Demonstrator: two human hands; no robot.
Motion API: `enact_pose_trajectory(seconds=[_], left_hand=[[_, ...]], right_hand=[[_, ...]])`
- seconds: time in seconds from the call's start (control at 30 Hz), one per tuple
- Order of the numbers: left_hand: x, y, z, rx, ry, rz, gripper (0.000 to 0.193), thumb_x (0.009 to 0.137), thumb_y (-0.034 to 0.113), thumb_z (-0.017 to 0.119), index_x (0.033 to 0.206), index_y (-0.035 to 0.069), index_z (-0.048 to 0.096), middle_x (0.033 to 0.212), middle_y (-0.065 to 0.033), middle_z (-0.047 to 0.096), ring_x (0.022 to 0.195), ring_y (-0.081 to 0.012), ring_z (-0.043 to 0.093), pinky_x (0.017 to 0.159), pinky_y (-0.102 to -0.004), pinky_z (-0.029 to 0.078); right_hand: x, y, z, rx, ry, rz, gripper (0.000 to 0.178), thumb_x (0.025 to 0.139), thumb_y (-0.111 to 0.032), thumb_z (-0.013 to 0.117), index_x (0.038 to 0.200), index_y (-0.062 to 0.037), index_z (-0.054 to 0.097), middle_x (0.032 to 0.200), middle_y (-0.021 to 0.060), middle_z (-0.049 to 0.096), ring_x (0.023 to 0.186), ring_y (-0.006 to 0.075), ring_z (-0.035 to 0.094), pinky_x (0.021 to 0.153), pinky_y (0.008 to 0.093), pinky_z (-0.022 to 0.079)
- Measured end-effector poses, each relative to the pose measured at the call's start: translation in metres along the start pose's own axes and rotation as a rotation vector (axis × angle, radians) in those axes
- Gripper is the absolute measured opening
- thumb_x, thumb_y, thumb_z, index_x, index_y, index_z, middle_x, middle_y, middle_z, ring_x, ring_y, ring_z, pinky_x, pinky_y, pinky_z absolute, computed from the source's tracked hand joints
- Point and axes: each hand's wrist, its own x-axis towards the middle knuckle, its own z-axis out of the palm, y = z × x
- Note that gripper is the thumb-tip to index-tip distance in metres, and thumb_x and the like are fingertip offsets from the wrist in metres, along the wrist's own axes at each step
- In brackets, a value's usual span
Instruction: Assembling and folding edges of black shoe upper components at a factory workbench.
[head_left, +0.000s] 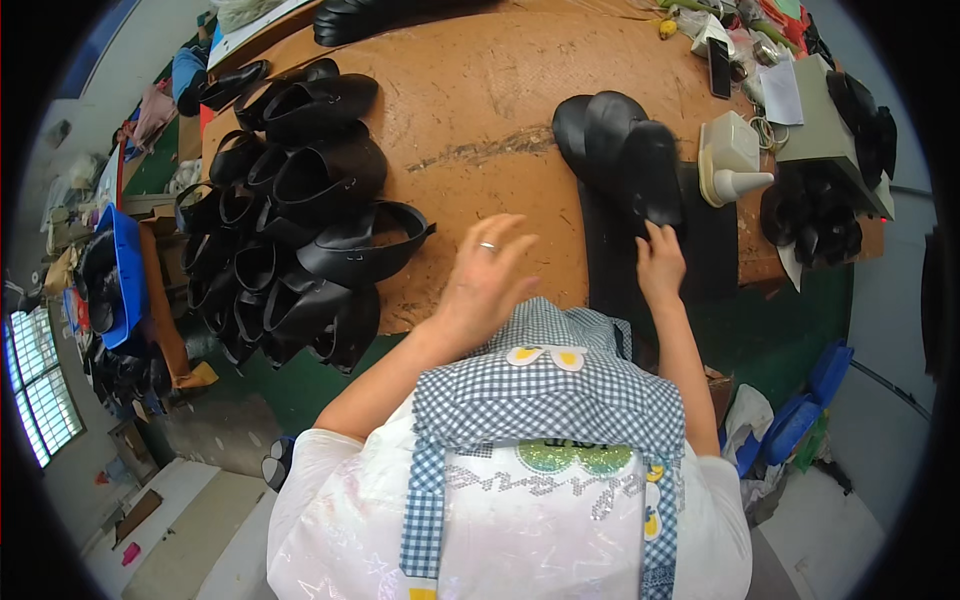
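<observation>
My left hand [485, 272], with a ring on one finger, hovers near the front edge of the worktable. Its fingers are spread and hold nothing. Toward the right, my right hand [661, 264] pinches the near end of a black rounded shoe part [652, 170]. Beyond it, similar black shoe parts [606, 125] overlap in a fanned stack. Part of the stack lies over a black mat [711, 235]. Many black shoe uppers [325, 180] are heaped left of my left hand, some with ankle straps.
A white bottle with a cone nozzle [735, 165] lies right of the stack on the brown table [480, 110]. A phone [718, 68], papers and a grey box [825, 120] fill the right side. More black shoe pieces [815, 215] sit there. A blue bin [122, 275] stands left.
</observation>
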Motion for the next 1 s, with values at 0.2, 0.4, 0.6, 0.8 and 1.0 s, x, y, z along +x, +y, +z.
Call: enact_pose_trajectory(seconds=[0.2,0.4,0.6,0.8,1.0], left_hand=[[-0.009,-0.022,-0.027,0.159,0.098,-0.233,0.041,0.08,0.008,0.071,0.119,0.001,0.057,0.134,-0.0157,0.046,0.127,-0.0343,0.041,0.103,-0.0418,0.041],[0.001,-0.056,-0.061,0.456,0.268,-0.232,0.039,0.077,0.01,0.073,0.113,0.0,0.06,0.126,-0.0165,0.052,0.12,-0.0352,0.047,0.1,-0.0414,0.042],[0.012,-0.146,-0.112,1.126,0.014,-0.686,0.037,0.079,0.036,0.074,0.09,0.001,0.068,0.098,-0.0167,0.067,0.1,-0.0324,0.06,0.084,-0.038,0.05],[0.062,-0.13,-0.111,0.795,-0.277,-0.448,0.028,0.081,0.027,0.071,0.093,0.002,0.07,0.085,-0.0192,0.069,0.082,-0.0364,0.068,0.075,-0.0452,0.053],[0.076,0.006,-0.059,0.211,-0.584,0.246,0.01,0.075,0.007,0.066,0.083,0.001,0.065,0.084,-0.0183,0.064,0.082,-0.0364,0.062,0.071,-0.0463,0.049]], right_hand=[[0.087,-0.021,0.033,-0.03,0.081,-0.135,0.03,0.083,-0.007,0.062,0.113,-0.0052,0.062,0.094,0.0128,0.059,0.093,0.0321,0.059,0.078,0.0417,0.05],[0.145,-0.031,0.037,0.06,-0.17,0.12,0.036,0.088,-0.01,0.061,0.122,0.0015,0.058,0.115,0.0204,0.058,0.112,0.0368,0.055,0.093,0.0426,0.047],[0.088,-0.047,0.015,0.069,-0.01,-0.072,0.045,0.087,-0.005,0.061,0.129,0.0031,0.049,0.13,0.021,0.044,0.121,0.0373,0.046,0.097,0.0424,0.044],[0.047,-0.07,-0.036,0.522,-0.17,0.032,0.042,0.084,-0.002,0.062,0.125,-0.0011,0.054,0.129,0.0157,0.05,0.112,0.0339,0.057,0.094,0.0421,0.049],[0.043,-0.167,-0.138,0.318,-0.184,-0.695,0.072,0.068,-0.007,0.073,0.135,-0.0025,0.046,0.129,0.0134,0.053,0.12,0.0305,0.051,0.091,0.0367,0.049]])
